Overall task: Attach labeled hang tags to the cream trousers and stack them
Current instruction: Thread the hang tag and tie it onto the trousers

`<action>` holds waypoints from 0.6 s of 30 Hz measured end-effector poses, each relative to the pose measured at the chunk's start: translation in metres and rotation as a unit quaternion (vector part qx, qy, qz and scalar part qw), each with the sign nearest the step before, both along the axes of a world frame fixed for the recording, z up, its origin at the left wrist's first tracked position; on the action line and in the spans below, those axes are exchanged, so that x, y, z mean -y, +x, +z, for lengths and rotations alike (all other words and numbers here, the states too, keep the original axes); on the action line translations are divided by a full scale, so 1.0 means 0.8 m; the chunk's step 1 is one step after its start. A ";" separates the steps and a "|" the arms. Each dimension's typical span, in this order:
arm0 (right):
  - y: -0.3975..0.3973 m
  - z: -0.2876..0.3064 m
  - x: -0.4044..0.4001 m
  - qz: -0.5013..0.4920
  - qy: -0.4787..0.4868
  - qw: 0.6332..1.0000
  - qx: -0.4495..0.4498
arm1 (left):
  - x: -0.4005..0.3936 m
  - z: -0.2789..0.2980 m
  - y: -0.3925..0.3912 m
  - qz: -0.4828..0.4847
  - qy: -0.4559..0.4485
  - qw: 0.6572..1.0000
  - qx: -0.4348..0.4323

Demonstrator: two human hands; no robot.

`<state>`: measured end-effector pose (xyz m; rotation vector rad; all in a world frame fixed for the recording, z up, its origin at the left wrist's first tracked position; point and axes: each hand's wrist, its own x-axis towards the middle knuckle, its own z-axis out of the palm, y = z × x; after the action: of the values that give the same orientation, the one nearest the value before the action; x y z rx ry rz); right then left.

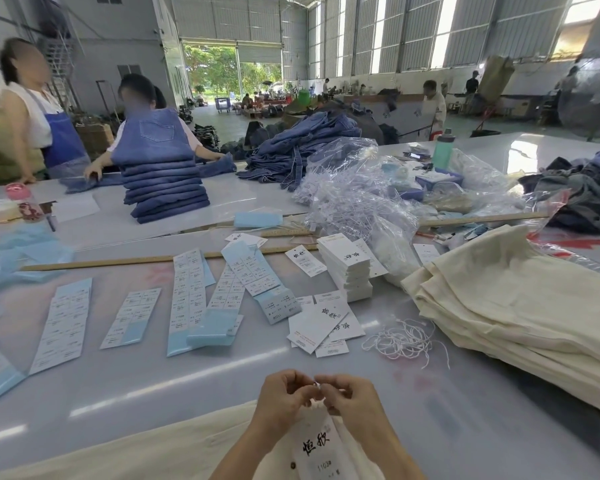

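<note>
A white hang tag (317,448) lies on the cream trousers (174,445) just below the hands, where the left hand (281,398) and right hand (352,398) meet fingertip to fingertip, pinching a thin white string (316,385) at the tag's top. Beyond them lie loose strings (404,341) and spare tags (323,327). To the right sits a stack of cream trousers (520,306).

Hang tag (317,448) printed with two brush characters, "1103" below, other print illegible
</note>
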<state>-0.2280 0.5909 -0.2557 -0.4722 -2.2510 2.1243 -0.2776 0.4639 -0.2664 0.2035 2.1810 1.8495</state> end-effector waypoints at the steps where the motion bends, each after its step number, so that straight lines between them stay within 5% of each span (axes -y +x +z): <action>1: 0.001 0.000 -0.001 0.003 -0.019 1.000 -0.002 | 0.000 0.001 0.001 -0.002 0.002 1.000 -0.003; 10: 0.002 -0.003 -0.008 -0.027 -0.033 0.998 -0.039 | 0.001 0.009 0.010 -0.002 0.025 1.000 0.003; 18: 0.002 -0.004 -0.015 -0.061 -0.180 0.981 -0.027 | -0.002 0.023 0.012 0.011 0.012 0.998 -0.060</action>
<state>-0.2262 0.6026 -0.2585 -0.5343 -1.7593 2.4498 -0.2683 0.4653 -0.2483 0.3029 2.2495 1.9226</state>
